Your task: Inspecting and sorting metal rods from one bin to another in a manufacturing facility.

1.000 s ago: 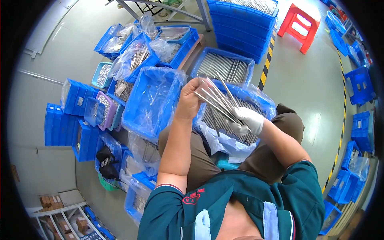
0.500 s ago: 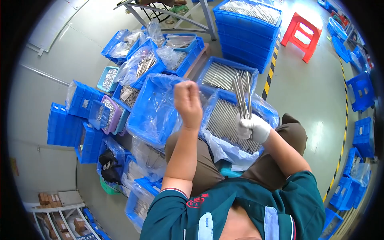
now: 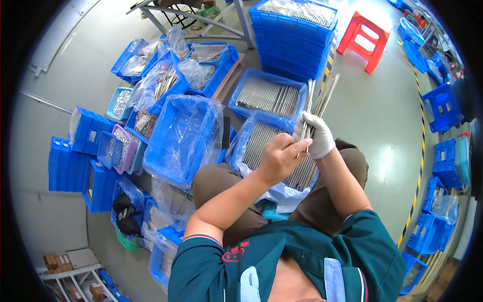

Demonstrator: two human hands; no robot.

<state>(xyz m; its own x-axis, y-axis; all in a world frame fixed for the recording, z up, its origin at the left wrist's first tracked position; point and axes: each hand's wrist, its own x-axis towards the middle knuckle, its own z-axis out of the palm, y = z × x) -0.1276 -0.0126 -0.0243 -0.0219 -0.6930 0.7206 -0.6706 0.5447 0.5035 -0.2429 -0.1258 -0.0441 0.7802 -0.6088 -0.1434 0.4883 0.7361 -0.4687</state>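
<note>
My right hand (image 3: 315,133), in a white glove, grips a bundle of thin metal rods (image 3: 322,98) that stand upright above my lap. My bare left hand (image 3: 279,157) pinches the lower end of one rod next to the glove. Below both hands a blue crate lined with clear plastic (image 3: 240,145) rests on my knees, full of the same rods lying side by side. A second blue crate of rods (image 3: 267,94) sits just beyond it on the floor.
An empty plastic-lined blue crate (image 3: 183,136) stands left of my knees. Several blue bins of small metal parts (image 3: 121,146) crowd the left. A tall stack of blue crates (image 3: 294,35) and a red stool (image 3: 363,40) stand ahead; more blue bins (image 3: 443,108) line the right.
My right hand turned the rod bundle from slanting to upright and lifted it slightly. My left hand came down from beside the bundle, then closed on the lower end of a rod.
</note>
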